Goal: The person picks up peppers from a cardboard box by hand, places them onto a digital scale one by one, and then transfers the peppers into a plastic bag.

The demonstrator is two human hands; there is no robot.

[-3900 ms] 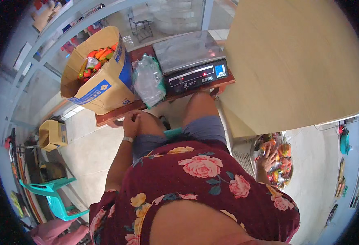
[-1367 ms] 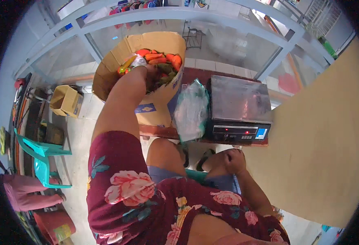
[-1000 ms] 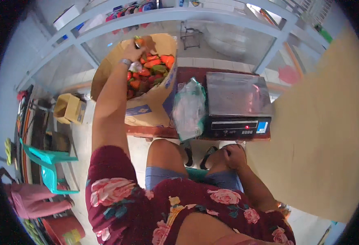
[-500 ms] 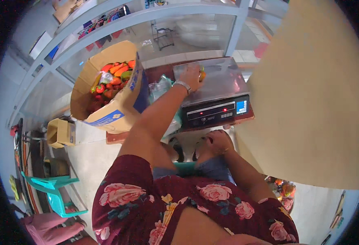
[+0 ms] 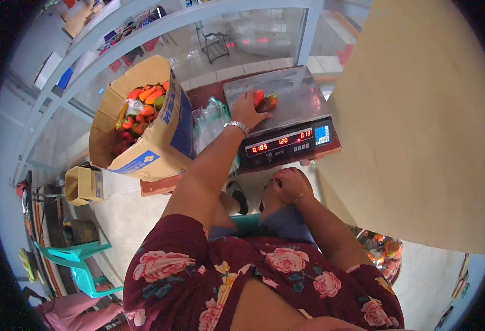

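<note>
Just above the centre of the frame, two peppers (image 5: pixel 265 101), one red-orange and one darker with green, lie on the steel platform of a weighing scale (image 5: pixel 297 96). The left hand (image 5: pixel 246 109) rests on that platform with its fingers spread loosely, the fingertips touching the red-orange pepper; it grips nothing that can be seen. A metal bracelet (image 5: pixel 235 126) circles its wrist, and the bare forearm runs down toward the lower middle of the frame.

The scale's front panel, facing down in the picture, shows red lit digits and a small blue screen. The scale sits on a reddish-brown tabletop (image 5: pixel 209 96). Just left of the scale, touching the forearm's side, stands a clear plastic bag (image 5: pixel 209 121). Further left, a large cardboard box (image 5: pixel 143 124) leans open toward the upper left, filled with red, orange and green peppers.

Below the scale, near the centre, the right hand (image 5: pixel 288 185) lies curled on the person's knee, loosely closed, with nothing visible in it. A dark red floral garment fills the bottom of the frame.

At the left edge, a smaller cardboard box (image 5: pixel 82 185) sits on the floor, and a turquoise plastic chair (image 5: pixel 80 265) stands in the lower left. A wide tan surface (image 5: pixel 419 121) takes up the right side.
</note>
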